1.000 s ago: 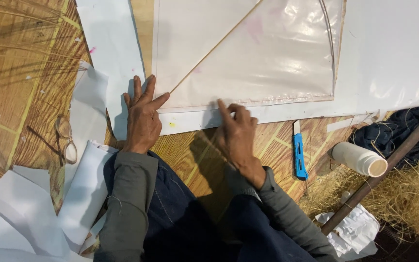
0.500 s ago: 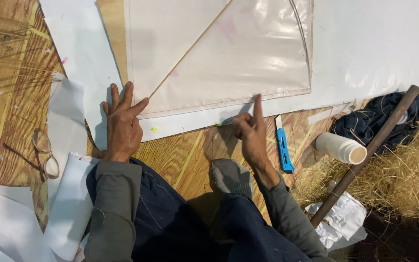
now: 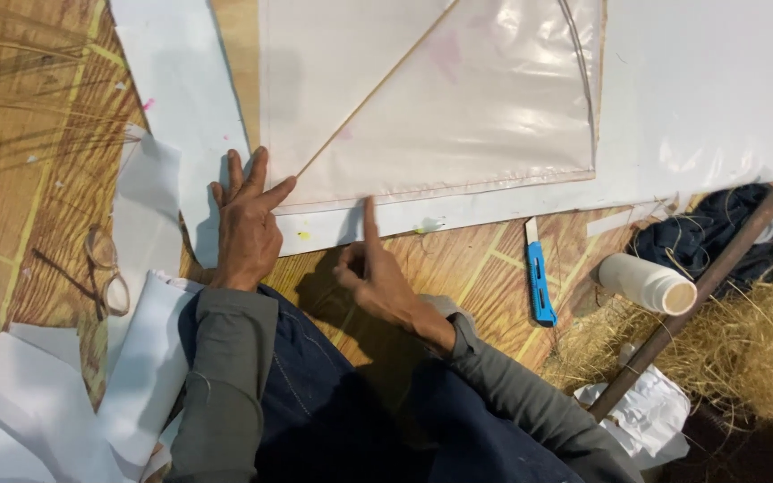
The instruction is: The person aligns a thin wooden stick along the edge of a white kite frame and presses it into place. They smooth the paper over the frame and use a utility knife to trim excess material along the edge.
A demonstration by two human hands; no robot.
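1. Head view: the left hand (image 3: pixel 245 224) lies flat, fingers spread, pinning the kite (image 3: pixel 431 98) corner on the white paper (image 3: pixel 717 98).
2. The right hand (image 3: pixel 378 277) presses one extended forefinger on the folded bottom edge, the others curled.
3. That edge looks partly pressed down; the stretch toward the blue knife (image 3: pixel 539 282) seems left.

Glossy clear-white plastic kite sheet (image 3: pixel 458 98) with faint pink smudges, pale blue-white paper sheet (image 3: pixel 709 98) under it, bright blue utility knife (image 3: pixel 540 282), white plastic bottle (image 3: pixel 644 283), brown patterned woven mat floor (image 3: pixel 11 179).
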